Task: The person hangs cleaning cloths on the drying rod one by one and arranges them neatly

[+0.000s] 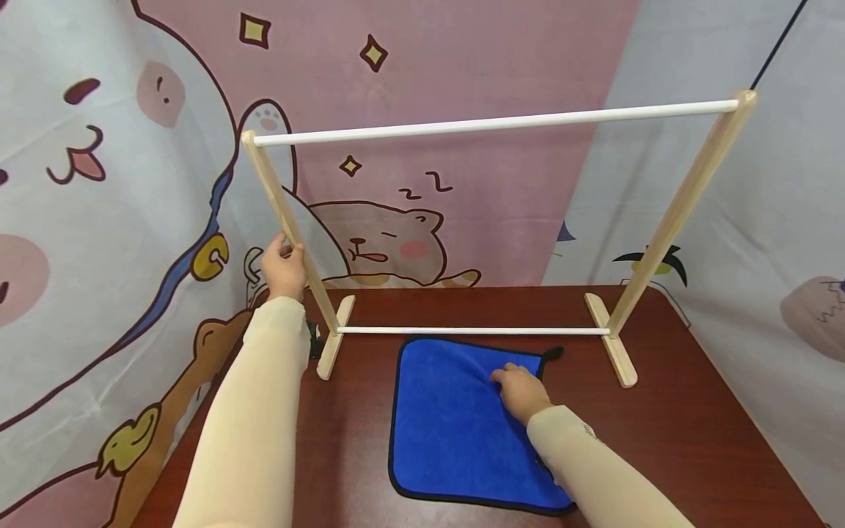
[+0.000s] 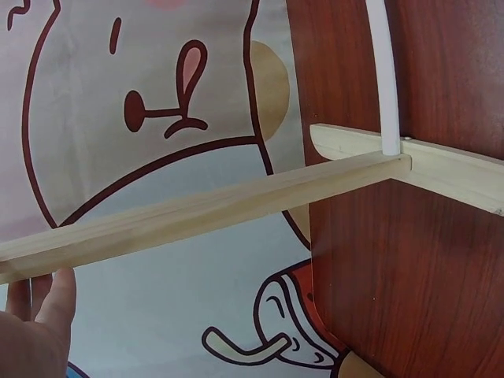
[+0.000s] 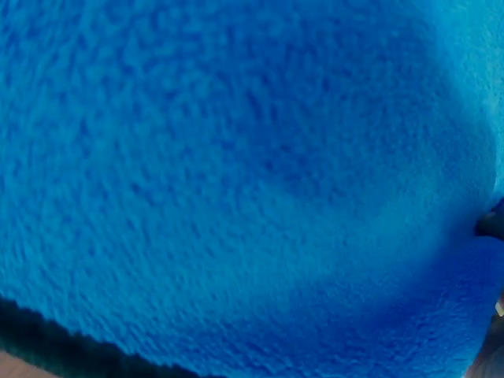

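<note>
A wooden drying rack with two white rods, an upper rod (image 1: 462, 128) and a lower rod (image 1: 472, 331), stands on the table. My left hand (image 1: 285, 270) grips its left post (image 1: 317, 290) around mid-height; fingertips (image 2: 59, 295) show against the wood in the left wrist view. In front of the rack lies a blue towel (image 1: 449, 425) with black edging, spread nearly flat. My right hand (image 1: 521, 392) pinches the towel near its far right corner, and a crease runs from the fingers. Towel pile (image 3: 236, 197) fills the right wrist view, hiding that hand.
The brown table (image 1: 686, 440) extends on both sides of the towel. A cartoon-printed cloth (image 1: 502, 242) hangs behind and along both sides. The rack's feet (image 1: 610, 341) stand near the table's back edge. A small dark thing (image 1: 315, 341) is partly hidden by the left sleeve.
</note>
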The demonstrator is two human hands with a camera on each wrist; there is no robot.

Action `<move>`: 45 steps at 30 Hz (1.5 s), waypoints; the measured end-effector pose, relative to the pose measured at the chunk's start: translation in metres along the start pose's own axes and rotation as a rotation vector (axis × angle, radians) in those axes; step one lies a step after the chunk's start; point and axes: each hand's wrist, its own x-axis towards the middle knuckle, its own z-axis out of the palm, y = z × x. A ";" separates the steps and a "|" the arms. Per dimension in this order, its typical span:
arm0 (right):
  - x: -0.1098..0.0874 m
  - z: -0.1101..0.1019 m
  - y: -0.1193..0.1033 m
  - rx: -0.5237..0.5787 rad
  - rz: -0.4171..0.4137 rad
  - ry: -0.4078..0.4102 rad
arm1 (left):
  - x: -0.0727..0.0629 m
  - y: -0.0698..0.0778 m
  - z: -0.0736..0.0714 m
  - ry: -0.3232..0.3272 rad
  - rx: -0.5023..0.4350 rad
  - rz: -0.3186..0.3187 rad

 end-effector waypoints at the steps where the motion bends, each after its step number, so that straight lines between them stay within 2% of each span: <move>1: 0.000 0.001 0.000 0.005 0.001 0.008 | 0.000 0.000 0.000 -0.002 0.004 0.003; 6: 0.000 -0.002 -0.002 0.044 0.008 0.056 | 0.000 0.001 -0.001 -0.008 0.027 0.024; 14: 0.005 -0.009 -0.005 0.113 0.002 0.189 | -0.002 0.005 -0.003 0.001 0.011 0.017; 21: 0.012 -0.030 -0.018 0.191 -0.026 0.281 | -0.003 0.002 -0.004 -0.001 0.009 -0.001; 31: 0.025 -0.069 -0.033 0.208 -0.145 0.419 | -0.004 0.002 -0.005 -0.016 0.028 -0.034; 40: 0.037 -0.106 -0.039 0.195 -0.343 0.587 | -0.004 0.004 -0.007 -0.022 0.038 -0.025; 45: 0.045 -0.125 -0.038 0.177 -0.421 0.679 | -0.002 0.006 -0.005 -0.026 0.068 -0.013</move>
